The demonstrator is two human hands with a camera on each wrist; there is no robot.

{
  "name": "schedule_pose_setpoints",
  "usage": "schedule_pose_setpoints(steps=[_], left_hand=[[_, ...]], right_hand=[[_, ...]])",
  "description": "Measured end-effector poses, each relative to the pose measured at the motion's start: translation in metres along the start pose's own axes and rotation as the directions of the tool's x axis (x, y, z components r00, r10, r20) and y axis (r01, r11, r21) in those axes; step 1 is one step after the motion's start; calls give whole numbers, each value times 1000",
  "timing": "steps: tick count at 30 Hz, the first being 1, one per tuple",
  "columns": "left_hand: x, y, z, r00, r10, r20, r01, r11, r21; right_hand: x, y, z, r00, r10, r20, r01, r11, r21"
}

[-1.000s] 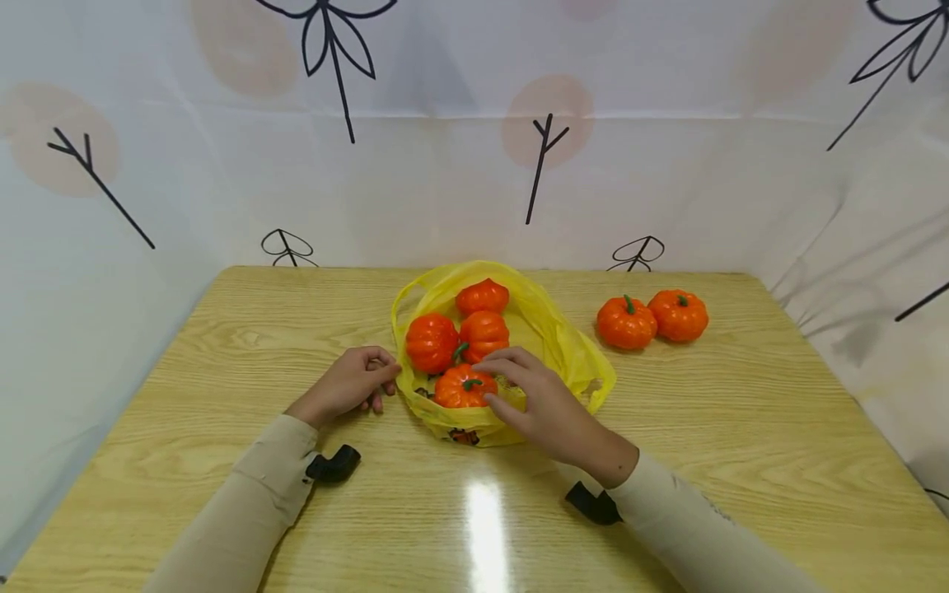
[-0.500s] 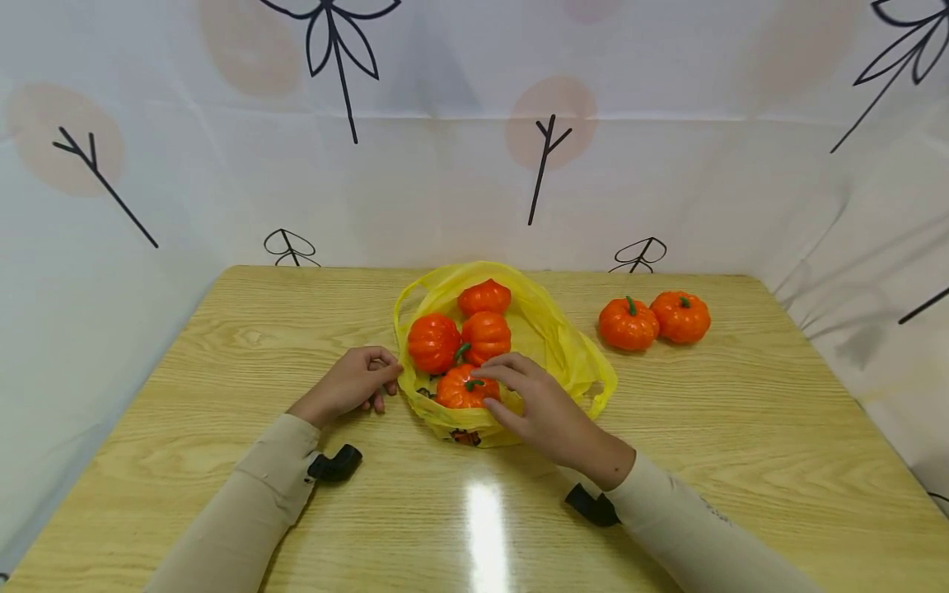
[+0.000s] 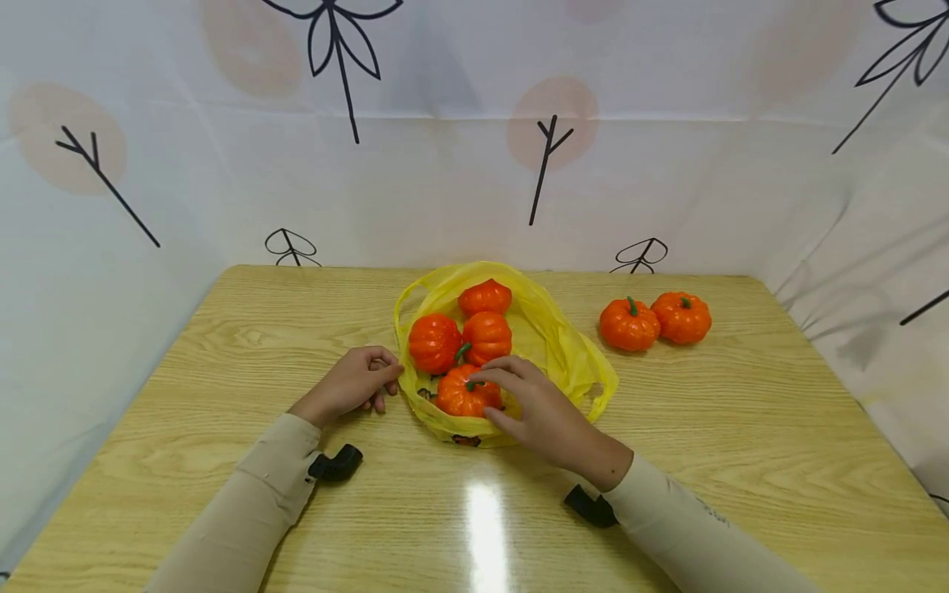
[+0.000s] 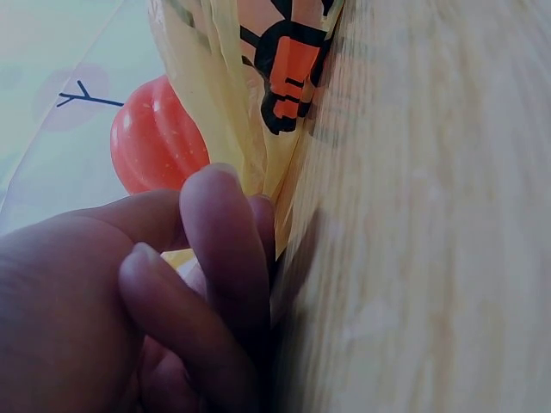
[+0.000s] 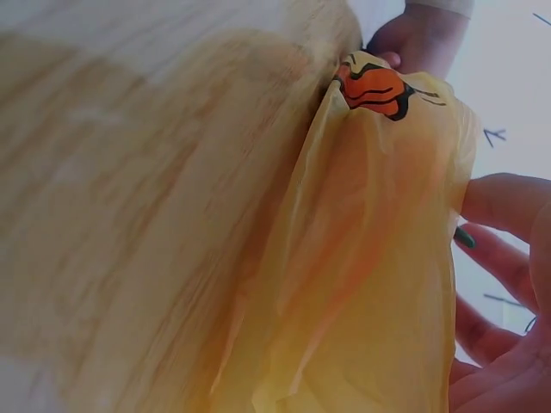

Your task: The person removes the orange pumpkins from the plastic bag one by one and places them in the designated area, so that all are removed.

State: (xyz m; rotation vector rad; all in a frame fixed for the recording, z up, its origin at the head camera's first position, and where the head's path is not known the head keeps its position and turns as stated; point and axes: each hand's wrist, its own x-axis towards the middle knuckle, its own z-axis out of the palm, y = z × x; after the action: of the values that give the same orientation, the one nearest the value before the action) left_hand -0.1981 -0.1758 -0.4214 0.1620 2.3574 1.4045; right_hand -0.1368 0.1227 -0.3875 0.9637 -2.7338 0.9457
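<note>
A thin yellow plastic bag [image 3: 530, 309] lies spread with its mouth up, holding several orange pumpkins. My left hand [image 3: 361, 380] pinches its left edge; in the left wrist view the curled fingers [image 4: 225, 241] meet the yellow film close to the tabletop. My right hand [image 3: 544, 412] reaches over the bag's front right, its fingers parted and loosely bent. They touch the nearest pumpkin [image 3: 460, 395] beside its green stem, with the thumb at its lower right side. In the right wrist view the bag's wall [image 5: 370, 284] hides most of that pumpkin.
Two more pumpkins, one [image 3: 628, 324] touching the other [image 3: 682, 317], sit at the table's back right. The wooden table [image 3: 741, 428] ends against a patterned cloth [image 3: 445, 181] behind. A black wrist camera [image 3: 336, 464] shows on the left sleeve.
The bag's front rim has sunk lower, so more of the nearest pumpkin shows. Both hands have stayed almost where they were, and the other pumpkins have not moved.
</note>
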Motion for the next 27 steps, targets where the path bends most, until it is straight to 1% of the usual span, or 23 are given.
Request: schedule_pose_setpoints(steps=[2, 11, 19, 27], left_hand=[[0, 0, 0, 1000, 3, -1, -3, 1000, 0], [0, 0, 0, 1000, 3, 3, -3, 1000, -5], [0, 1, 0, 1000, -4, 0, 4, 1000, -5], [0, 1, 0, 1000, -4, -2, 4, 1000, -8]], right_hand=[[0, 0, 1, 1000, 5, 5, -5, 1000, -3], [0, 1, 3, 999, -22, 30, 23, 1000, -19], [0, 2, 4, 997, 9, 75, -8, 1000, -9], [0, 2, 6, 997, 4, 73, -4, 1000, -6]])
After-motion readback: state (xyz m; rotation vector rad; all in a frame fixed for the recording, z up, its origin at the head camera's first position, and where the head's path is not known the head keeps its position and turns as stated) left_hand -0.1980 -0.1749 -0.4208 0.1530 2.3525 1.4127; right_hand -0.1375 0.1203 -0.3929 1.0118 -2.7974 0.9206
